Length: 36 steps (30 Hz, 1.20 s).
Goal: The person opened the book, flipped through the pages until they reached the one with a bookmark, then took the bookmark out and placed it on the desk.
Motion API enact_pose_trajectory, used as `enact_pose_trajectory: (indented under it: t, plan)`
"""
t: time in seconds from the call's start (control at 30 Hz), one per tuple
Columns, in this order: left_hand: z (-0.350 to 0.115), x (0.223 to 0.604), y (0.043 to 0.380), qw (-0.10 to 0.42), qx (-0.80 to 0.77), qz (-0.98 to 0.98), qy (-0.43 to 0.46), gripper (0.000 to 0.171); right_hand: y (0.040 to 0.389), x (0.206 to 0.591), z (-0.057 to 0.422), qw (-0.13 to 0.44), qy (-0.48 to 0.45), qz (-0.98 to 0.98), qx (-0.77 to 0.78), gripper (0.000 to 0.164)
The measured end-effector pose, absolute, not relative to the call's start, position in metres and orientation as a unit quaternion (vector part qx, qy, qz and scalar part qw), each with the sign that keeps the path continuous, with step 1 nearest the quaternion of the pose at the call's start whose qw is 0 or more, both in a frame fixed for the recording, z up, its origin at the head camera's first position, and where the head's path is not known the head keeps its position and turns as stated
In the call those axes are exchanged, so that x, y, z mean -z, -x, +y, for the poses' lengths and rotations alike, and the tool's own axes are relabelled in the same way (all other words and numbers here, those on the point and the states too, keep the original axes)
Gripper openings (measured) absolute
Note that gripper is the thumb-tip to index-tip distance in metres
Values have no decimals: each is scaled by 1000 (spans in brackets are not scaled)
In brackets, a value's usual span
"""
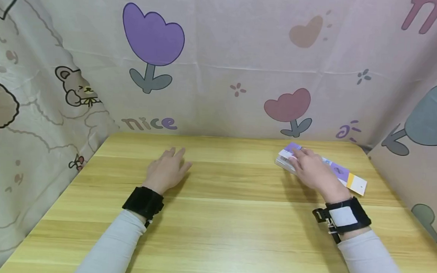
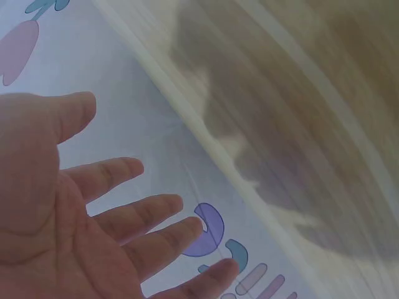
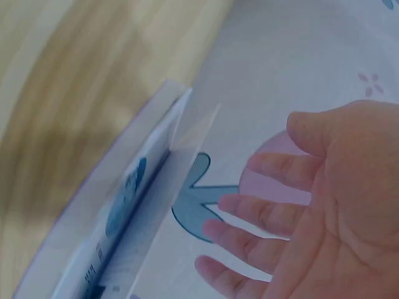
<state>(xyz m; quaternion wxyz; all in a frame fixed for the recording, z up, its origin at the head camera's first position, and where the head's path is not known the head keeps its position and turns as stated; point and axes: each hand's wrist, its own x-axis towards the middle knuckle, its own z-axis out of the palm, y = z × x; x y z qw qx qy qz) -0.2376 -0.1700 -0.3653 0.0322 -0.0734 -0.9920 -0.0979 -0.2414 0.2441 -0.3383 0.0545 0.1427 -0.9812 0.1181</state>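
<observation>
My left hand (image 1: 165,170) hovers over the left part of the wooden table, palm down with fingers spread. In the left wrist view that hand (image 2: 75,230) holds nothing, and its shadow falls on the wood. On the right, my other hand (image 1: 315,171) is over a thin booklet (image 1: 338,171) with a purple, white and yellow cover, hiding its middle. The right wrist view shows the booklet (image 3: 124,199) with its leaves partly apart. There the right hand's (image 3: 330,212) fingers are extended and separate, near the leaves' edge; no grip shows.
The wooden table (image 1: 232,221) spans the work area. A patterned cloth (image 1: 224,36) with flowers and hearts hangs behind it and along both sides. Each wrist wears a black strap (image 1: 144,203). The booklet lies near the table's far right corner.
</observation>
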Motion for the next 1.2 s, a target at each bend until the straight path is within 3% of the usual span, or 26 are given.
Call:
enact_pose_trajectory:
  t: [0.13,0.53,0.9,1.1,1.2]
  plan:
    - [-167,365,237,40,109,-990,82,64,243,332,255,67,-123,-983,-121,42]
    - [-150,361,236,66,119,-985,108,50,240,332,288,46,-9,-996,-70,41]
    - [-134,365,238,68,123,-979,147,42,243,350,299,-38,6,-999,-39,70]
    - [-131,368,240,62,120,-979,153,41,244,352,290,-31,-44,-999,-3,47]
    - [-130,368,240,62,118,-979,156,41,245,353,286,-30,-51,-998,13,44]
